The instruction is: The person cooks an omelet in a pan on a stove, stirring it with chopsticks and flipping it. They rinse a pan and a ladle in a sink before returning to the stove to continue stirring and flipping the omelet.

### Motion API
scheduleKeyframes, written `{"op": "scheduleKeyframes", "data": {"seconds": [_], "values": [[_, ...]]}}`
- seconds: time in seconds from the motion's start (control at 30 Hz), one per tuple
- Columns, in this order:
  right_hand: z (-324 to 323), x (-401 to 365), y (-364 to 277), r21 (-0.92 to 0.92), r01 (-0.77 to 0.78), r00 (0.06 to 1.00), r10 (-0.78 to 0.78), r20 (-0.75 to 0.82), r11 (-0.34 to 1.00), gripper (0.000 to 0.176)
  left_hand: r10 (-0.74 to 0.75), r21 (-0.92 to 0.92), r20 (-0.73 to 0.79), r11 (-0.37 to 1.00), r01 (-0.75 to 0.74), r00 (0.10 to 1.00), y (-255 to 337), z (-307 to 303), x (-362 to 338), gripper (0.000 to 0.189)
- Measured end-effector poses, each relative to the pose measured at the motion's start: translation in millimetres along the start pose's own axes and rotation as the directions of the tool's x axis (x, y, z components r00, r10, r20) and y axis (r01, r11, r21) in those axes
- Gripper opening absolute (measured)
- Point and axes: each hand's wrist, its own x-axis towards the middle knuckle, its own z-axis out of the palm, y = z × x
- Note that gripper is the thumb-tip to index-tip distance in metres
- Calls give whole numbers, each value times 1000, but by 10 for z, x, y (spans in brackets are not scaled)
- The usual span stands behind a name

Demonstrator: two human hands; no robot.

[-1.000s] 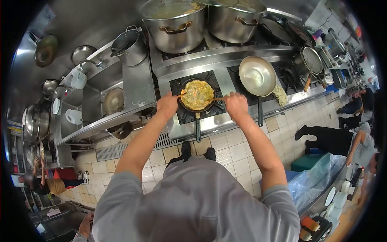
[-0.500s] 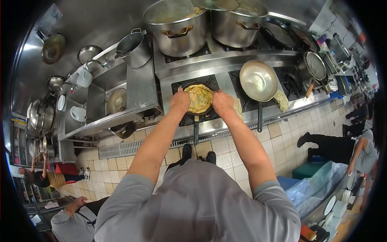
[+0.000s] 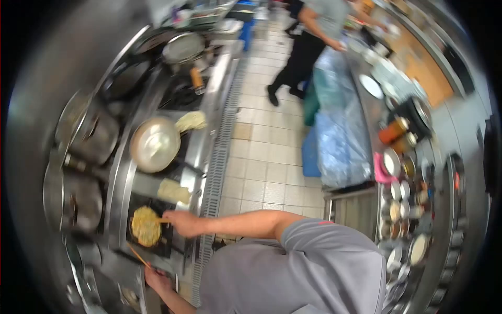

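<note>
A round yellow omelette (image 3: 146, 226) lies in the small dark pan on the near burner. My right hand (image 3: 185, 224) is closed on a thin wooden chopstick (image 3: 164, 220), whose tip reaches the omelette's edge. On the other side, my left hand (image 3: 158, 281) is closed round a second wooden chopstick (image 3: 138, 255), pointing toward the pan and apart from the food. The pan's handle is blurred. A pale folded cloth (image 3: 175, 192) rests on the stove beside the pan. Further along sits a wide metal frying pan (image 3: 156, 145) with a light shine inside.
Another pale cloth (image 3: 191, 121) lies near the frying pan. Large steel pots (image 3: 82, 201) stand at the back of the stove. Across the tiled aisle (image 3: 261, 172) are plastic-covered bins (image 3: 342, 146) and a counter with sauce bottles (image 3: 393, 131). A person (image 3: 319, 36) stands further down the aisle.
The view has swung to the right, bringing the aisle and the opposite counter in. My hands, earlier at both sides of the pan, are now further apart, with chopsticks visible in them.
</note>
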Motion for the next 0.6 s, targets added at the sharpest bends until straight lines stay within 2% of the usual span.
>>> {"op": "scheduleKeyframes", "data": {"seconds": [0.03, 0.07, 0.1, 0.17, 0.2, 0.23, 0.27, 0.3, 0.37, 0.4, 0.43, 0.5, 0.53, 0.6], "values": [[-163, -199, -184, 96, -192, 980, 185, 72, 977, 38, -91, -234, 192, 963, 136, 977, -175, 56, 36, 22], [-192, -358, -149, 133, -166, 986, 164, 27, 977, 36, -154, -414, 381, 853, 317, 912, -303, 180, 39, 20], [-231, -514, -124, 167, -137, 990, 142, -17, 976, 33, -166, -383, 516, 833, 400, 840, -410, 409, 45, 22], [-426, -792, -257, 173, -187, 973, 206, -102, 967, 31, -190, -331, 658, 797, 506, 729, -233, 1199, -450, 26], [-544, -910, -352, 239, -223, 965, 249, -84, 945, 30, -235, -280, 711, 770, 574, 662, -222, 1448, -508, 27], [-673, -1037, -458, 298, -251, 957, 282, -66, 921, 29, -274, -226, 762, 737, 637, 587, -229, 1712, -580, 28], [-796, -1200, -584, 322, -173, 964, 227, -137, 931, 25, -277, -119, 813, 782, 612, 513, -112, 1987, -826, 30], [-829, -1296, -565, 311, -171, 951, 239, -197, 935, 25, -288, -70, 839, 784, 616, 462, -80, 2228, -942, 30], [-801, -1448, -506, 84, -53, 904, 83, -419, 995, 21, -340, 18, 865, 755, 656, 368, -88, 2490, -1138, 33], [-802, -1561, -569, 103, -61, 863, 104, -495, 993, 17, -290, 62, 924, 755, 653, 248, -170, 2551, -1064, 34], [-789, -1676, -621, 86, -62, 850, 97, -518, 994, 17, -287, 80, 932, 756, 649, 220, -176, 2578, -1150, 34], [-743, -1908, -720, -2, -128, 753, 96, -651, 992, 18, -264, 33, 924, 776, 630, 277, -236, 2647, -1382, 35], [-686, -2013, -760, 60, -136, 704, 139, -697, 989, 17, -270, 54, 930, 771, 634, 249, -240, 2634, -1551, 35], [-621, -2282, -832, 99, -193, 676, 205, -708, 976, 17, -329, 183, 941, 698, 692, 84, -233, 2487, -1827, 39]]}}
